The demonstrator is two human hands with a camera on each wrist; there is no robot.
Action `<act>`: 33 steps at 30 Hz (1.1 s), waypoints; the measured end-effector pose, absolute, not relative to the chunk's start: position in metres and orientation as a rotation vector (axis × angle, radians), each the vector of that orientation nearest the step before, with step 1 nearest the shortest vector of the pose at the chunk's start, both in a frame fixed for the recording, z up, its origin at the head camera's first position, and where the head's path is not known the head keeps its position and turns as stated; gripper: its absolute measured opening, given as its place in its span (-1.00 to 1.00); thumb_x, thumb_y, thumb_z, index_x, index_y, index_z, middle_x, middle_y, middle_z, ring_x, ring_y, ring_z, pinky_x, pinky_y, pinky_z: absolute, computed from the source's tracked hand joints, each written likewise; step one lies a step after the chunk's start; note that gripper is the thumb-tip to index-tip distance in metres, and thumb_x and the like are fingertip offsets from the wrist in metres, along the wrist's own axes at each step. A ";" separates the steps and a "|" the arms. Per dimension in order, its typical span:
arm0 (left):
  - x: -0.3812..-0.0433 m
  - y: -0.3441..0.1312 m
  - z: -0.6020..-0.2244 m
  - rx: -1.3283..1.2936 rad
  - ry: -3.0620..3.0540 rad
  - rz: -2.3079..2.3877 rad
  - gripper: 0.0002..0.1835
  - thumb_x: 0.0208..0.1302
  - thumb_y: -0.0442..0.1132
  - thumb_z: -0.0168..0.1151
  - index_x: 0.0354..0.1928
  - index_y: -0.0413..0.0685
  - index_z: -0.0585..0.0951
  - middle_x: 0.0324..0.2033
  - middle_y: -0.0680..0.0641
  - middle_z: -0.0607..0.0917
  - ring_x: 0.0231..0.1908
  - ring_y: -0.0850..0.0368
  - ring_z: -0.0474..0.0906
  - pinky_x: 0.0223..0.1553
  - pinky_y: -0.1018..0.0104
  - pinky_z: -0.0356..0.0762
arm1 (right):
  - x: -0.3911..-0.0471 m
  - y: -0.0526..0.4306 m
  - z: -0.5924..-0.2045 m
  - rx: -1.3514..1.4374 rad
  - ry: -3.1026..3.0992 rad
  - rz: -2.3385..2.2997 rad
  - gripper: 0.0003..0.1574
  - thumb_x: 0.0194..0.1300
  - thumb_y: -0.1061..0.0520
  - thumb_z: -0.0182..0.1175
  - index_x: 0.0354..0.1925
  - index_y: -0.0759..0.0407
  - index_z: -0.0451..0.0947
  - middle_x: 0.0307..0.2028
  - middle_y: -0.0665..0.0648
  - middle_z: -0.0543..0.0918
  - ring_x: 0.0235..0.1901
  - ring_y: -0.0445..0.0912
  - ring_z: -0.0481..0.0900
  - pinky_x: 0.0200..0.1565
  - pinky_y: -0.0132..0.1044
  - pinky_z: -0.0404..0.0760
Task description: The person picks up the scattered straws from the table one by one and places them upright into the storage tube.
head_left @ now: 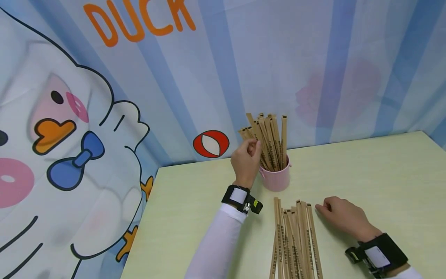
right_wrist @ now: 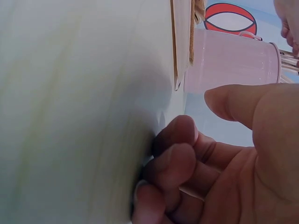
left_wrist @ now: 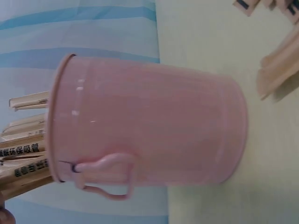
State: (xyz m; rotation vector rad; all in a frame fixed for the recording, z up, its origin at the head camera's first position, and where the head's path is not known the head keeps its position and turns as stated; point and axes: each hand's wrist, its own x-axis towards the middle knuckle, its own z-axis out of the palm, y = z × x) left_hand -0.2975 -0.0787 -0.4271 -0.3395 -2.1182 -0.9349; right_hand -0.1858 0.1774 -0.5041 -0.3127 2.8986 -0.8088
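A pink bucket [head_left: 275, 180] with small side handles stands upright near the table's back edge, filled with straws in brown paper wrappers [head_left: 273, 143]. Printed lettering shows on the wrappers in the left wrist view, where the bucket [left_wrist: 145, 121] appears sideways. My left hand [head_left: 246, 161] is at the bucket's left rim and pinches wrapped straws that lean left; how many is hidden by the fingers. A loose bundle of wrapped straws [head_left: 294, 240] lies in front of the bucket. Right of it, my right hand [head_left: 345, 217] rests on the table, fingers loosely curled [right_wrist: 170, 163], holding nothing.
The pale yellow table [head_left: 195, 217] meets a blue striped backdrop [head_left: 271, 58] right behind the bucket. A cartoon duck [head_left: 104, 201] and a red-and-white ball [head_left: 211, 143] are printed on the cloth. Both wrists wear black straps [head_left: 383, 252].
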 end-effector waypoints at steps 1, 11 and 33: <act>-0.297 -0.078 -0.431 -0.329 -2.128 -0.941 -0.81 0.32 -0.14 0.20 -0.29 -0.11 0.66 -0.73 0.05 0.45 -0.69 0.32 0.28 -0.60 0.41 0.20 | -0.185 0.178 -0.504 -0.316 2.899 -0.809 -0.58 0.37 0.00 0.07 -0.61 0.10 0.35 -0.70 -0.02 0.28 -0.66 -0.15 0.26 -0.60 -0.28 0.17; -0.292 -0.072 -0.456 -0.291 -2.209 -0.931 -0.81 0.31 -0.12 0.21 -0.33 -0.08 0.66 -0.73 0.08 0.48 -0.70 0.36 0.27 -0.58 0.43 0.25 | -0.184 0.179 -0.502 -0.320 2.896 -0.828 -0.56 0.39 -0.02 0.06 -0.61 0.09 0.34 -0.70 -0.02 0.28 -0.67 -0.15 0.26 -0.60 -0.28 0.17; -0.273 -0.083 -0.456 -0.347 -2.213 -0.879 -0.82 0.28 -0.15 0.17 -0.42 -0.05 0.64 -0.74 0.07 0.51 -0.70 0.32 0.32 -0.64 0.41 0.25 | -0.183 0.179 -0.502 -0.338 2.903 -0.845 -0.58 0.38 -0.02 0.09 -0.60 0.08 0.35 -0.70 -0.03 0.29 -0.67 -0.15 0.25 -0.60 -0.28 0.17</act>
